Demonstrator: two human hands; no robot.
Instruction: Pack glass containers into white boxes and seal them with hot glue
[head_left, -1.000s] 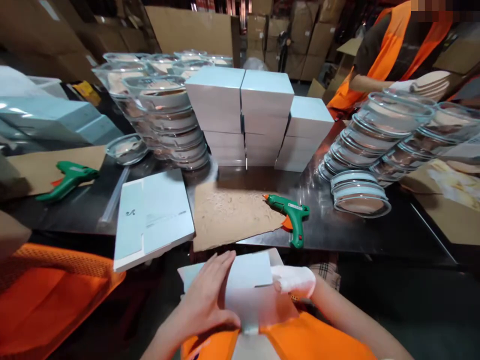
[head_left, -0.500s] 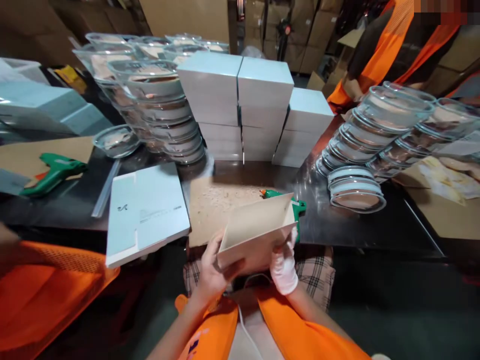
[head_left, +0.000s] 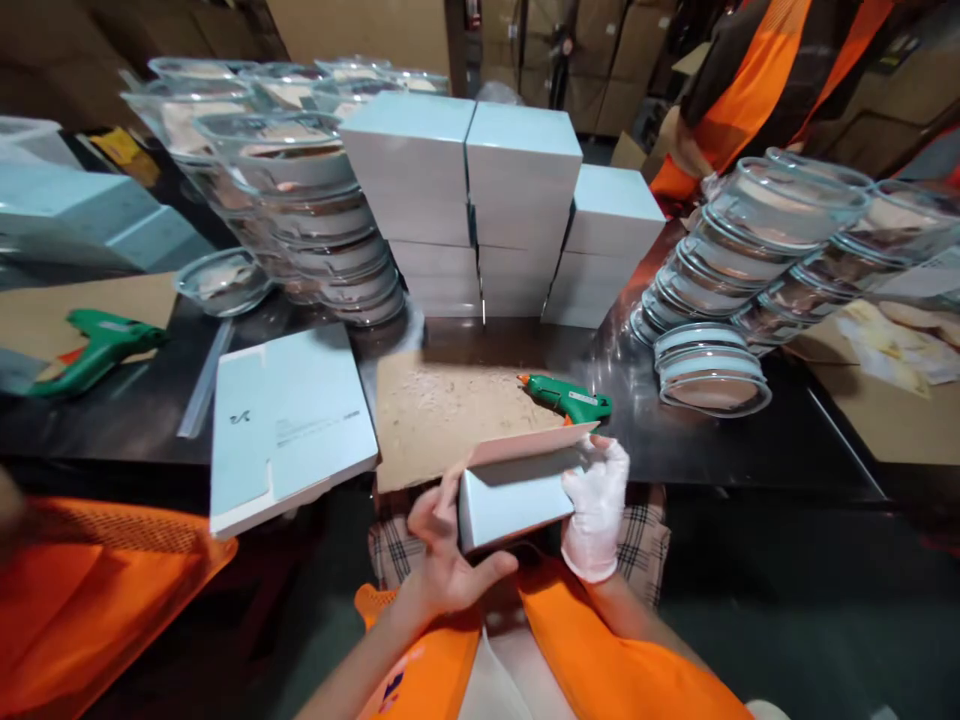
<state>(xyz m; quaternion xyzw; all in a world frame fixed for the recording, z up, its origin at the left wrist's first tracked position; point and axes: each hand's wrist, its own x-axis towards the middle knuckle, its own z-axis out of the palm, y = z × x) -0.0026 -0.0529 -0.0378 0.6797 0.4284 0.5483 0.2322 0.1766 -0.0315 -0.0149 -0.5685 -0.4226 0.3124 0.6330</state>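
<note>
A small cardboard box (head_left: pixel 517 505), pale blue on the face turned to me and with a brownish flap standing up at its far edge, is held in front of my lap. My left hand (head_left: pixel 446 555), bare, holds its left end; the fingers lie along that end and the thumb stretches out below the lower edge. At the right end, my right hand (head_left: pixel 598 505) in a white glove with bare fingertips grips the box and flap edge. Just beyond lies a green glue gun (head_left: pixel 566 398), its orange tip pointing left, partly over a worn cardboard sheet (head_left: pixel 427 415).
A flat pale blue box (head_left: pixel 292 420) lies left. White boxes (head_left: pixel 517 180) are stacked behind, between piles of clear round containers (head_left: pixel 322 230) (head_left: pixel 712 370). Another green glue gun (head_left: pixel 101 350) rests far left. A person in an orange vest (head_left: pixel 757 90) stands at the back right.
The box has been turned, so its pale blue face shows instead of the open hollow. My left thumb has come out from the box, and the near glue gun is fully uncovered.
</note>
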